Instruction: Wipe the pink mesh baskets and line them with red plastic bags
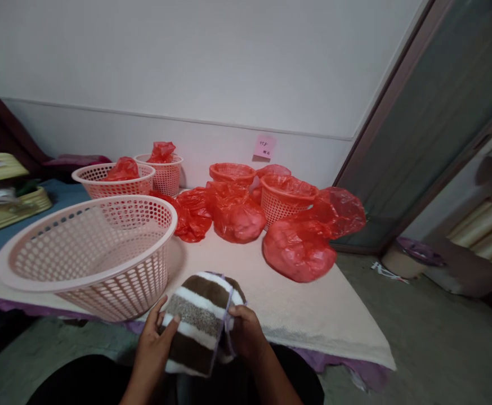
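A striped cloth (197,315) in brown, white and grey, with a thin purple edging, is held up in front of me over the table's front edge. My left hand (156,336) grips its left side, thumb on the face and fingers behind. At the right edging, my right hand (245,331) is closed on the cloth, where a second layer or fold shows behind. Just left of the cloth stands a large, pale pink plastic basket (161,270) with holes in its wall; nothing shows inside it.
Red plastic bags (299,253) with contents sit on the pale table cover (229,264). Behind them are bag-lined baskets (277,208). Smaller pink baskets (88,174) holding red bags stand at the back left. A pink note (264,147) is on the wall; a bin (406,261) stands right.
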The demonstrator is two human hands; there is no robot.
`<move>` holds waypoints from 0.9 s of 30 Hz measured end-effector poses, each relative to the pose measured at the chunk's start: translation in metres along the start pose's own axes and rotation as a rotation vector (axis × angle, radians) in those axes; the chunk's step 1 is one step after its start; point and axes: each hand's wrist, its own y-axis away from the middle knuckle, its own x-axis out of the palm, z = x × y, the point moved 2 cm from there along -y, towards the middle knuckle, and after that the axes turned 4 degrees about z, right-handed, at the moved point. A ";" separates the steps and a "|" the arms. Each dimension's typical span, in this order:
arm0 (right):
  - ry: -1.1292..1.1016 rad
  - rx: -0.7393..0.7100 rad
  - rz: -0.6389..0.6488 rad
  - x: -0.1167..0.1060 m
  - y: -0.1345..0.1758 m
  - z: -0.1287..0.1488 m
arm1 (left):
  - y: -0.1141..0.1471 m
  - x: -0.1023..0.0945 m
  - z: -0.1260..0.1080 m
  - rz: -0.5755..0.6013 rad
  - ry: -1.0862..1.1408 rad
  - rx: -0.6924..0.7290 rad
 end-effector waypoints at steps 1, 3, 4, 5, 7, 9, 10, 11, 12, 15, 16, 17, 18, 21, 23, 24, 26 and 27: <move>-0.019 0.013 0.014 -0.001 0.000 0.000 | -0.001 0.001 0.000 0.002 0.022 -0.010; -0.075 0.034 0.050 -0.004 -0.001 0.000 | -0.001 0.001 0.000 0.002 0.054 -0.033; -0.090 0.028 0.055 -0.005 -0.002 0.000 | 0.000 0.001 0.001 0.002 0.063 -0.048; -0.101 0.020 0.055 -0.007 -0.003 0.000 | 0.001 0.000 0.001 0.002 0.072 -0.069; -0.103 0.018 0.051 -0.010 -0.003 -0.001 | 0.004 0.000 0.002 -0.010 0.099 -0.122; -0.058 0.035 0.071 -0.009 -0.002 -0.003 | 0.006 -0.001 0.002 -0.035 0.131 -0.171; -0.021 0.041 0.094 -0.008 -0.001 -0.004 | 0.007 -0.001 0.002 -0.046 0.145 -0.187; 0.018 0.040 0.123 -0.006 0.000 -0.005 | 0.007 0.000 0.001 -0.047 0.152 -0.195; 0.051 0.030 0.152 -0.004 0.000 -0.005 | 0.007 0.000 0.001 -0.040 0.154 -0.199; 0.106 -0.026 0.143 -0.001 -0.001 -0.004 | 0.004 0.001 0.003 -0.009 0.130 -0.188; 0.114 -0.043 0.106 -0.002 -0.002 -0.004 | 0.002 0.001 0.005 0.001 0.117 -0.176; 0.126 -0.057 0.063 -0.003 -0.004 -0.004 | 0.000 0.001 0.007 0.005 0.102 -0.161; 0.141 -0.070 0.023 -0.004 -0.005 -0.005 | -0.001 0.001 0.009 0.011 0.089 -0.145; 0.178 -0.075 -0.029 -0.005 -0.008 -0.005 | -0.001 0.002 0.011 0.024 0.039 -0.077; 0.190 -0.087 -0.042 -0.004 -0.009 -0.004 | 0.002 0.004 0.006 0.036 0.015 -0.020; 0.193 -0.106 -0.051 -0.003 -0.009 -0.003 | 0.004 0.006 0.003 0.043 0.006 0.015; 0.196 -0.164 -0.058 -0.003 -0.010 0.002 | 0.005 0.010 -0.006 0.051 -0.024 0.117; 0.199 -0.191 -0.061 -0.003 -0.011 0.004 | 0.004 0.012 -0.010 0.053 -0.063 0.183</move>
